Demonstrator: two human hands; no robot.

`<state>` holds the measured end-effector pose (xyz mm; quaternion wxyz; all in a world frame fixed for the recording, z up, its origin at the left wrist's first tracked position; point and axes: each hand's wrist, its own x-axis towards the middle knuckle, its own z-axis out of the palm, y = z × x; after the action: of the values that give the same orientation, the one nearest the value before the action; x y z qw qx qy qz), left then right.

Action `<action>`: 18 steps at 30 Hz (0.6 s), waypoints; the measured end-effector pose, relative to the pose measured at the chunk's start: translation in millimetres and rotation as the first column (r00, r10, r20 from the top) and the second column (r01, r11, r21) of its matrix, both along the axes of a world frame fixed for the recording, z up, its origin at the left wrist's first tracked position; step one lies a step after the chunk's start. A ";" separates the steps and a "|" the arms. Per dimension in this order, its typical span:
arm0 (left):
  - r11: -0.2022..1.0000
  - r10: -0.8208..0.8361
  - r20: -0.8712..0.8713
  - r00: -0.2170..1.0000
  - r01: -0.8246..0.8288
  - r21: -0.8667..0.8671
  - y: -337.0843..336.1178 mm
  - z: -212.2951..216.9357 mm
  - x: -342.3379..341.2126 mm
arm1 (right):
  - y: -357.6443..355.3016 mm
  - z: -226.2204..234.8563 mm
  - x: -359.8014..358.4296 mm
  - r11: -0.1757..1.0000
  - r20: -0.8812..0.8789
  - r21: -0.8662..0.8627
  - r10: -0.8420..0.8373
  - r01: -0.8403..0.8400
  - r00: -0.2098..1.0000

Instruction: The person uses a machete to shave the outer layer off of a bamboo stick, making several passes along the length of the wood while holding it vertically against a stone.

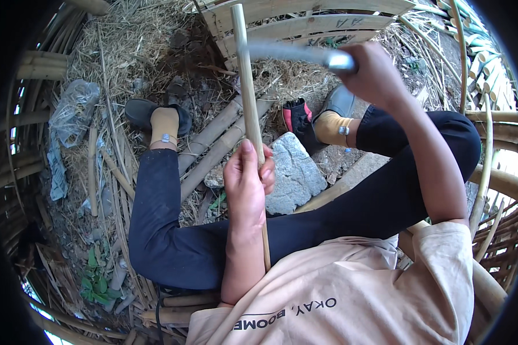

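My left hand (248,181) is wrapped round a long, pale bamboo stick (247,95). The stick stands nearly upright in view, and its lower end runs down past my forearm to my shirt. In my right hand (374,75), at the upper right, is a long-bladed knife (293,53), its handle mostly hidden by my fingers. The blade is smeared by motion and reaches left to the stick's upper part; whether its edge touches or cuts in I cannot tell.
Between my feet lie a grey rock (293,175), bamboo poles (213,135) and a black-and-red bag-like item (296,115). A slatted wooden crate (305,26) stands ahead. Straw covers the ground, with a clear plastic bag (77,109) at left and cut bamboo (489,69) at far right.
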<state>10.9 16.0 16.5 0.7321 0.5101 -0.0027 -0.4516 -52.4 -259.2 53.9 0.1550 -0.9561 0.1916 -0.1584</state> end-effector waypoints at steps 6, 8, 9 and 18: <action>0.998 0.031 0.051 0.998 -0.034 0.044 -0.1 1.4 0.0 | 53.1 -8.9 13.3 0.971 -0.315 0.075 0.241 -0.229 0.918; 0.999 0.022 0.058 0.998 -0.025 0.044 -1.8 -1.7 -2.5 | 54.8 -14.4 12.6 0.965 -0.276 0.096 0.263 -0.246 0.924; 0.999 0.017 0.061 0.998 -0.020 0.044 -2.4 -3.4 -3.9 | 56.5 -17.4 11.8 0.969 -0.297 0.110 0.246 -0.223 0.922; 0.993 -0.003 0.126 0.992 -0.011 0.116 -5.1 2.7 -15.9 | 30.5 -16.5 25.4 0.987 -0.299 -0.041 0.133 -0.152 0.945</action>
<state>-5.0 10.9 19.3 0.7004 0.5793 -0.0217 -0.4164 -27.0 -228.7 37.4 0.1053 -0.9848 0.1376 -0.0079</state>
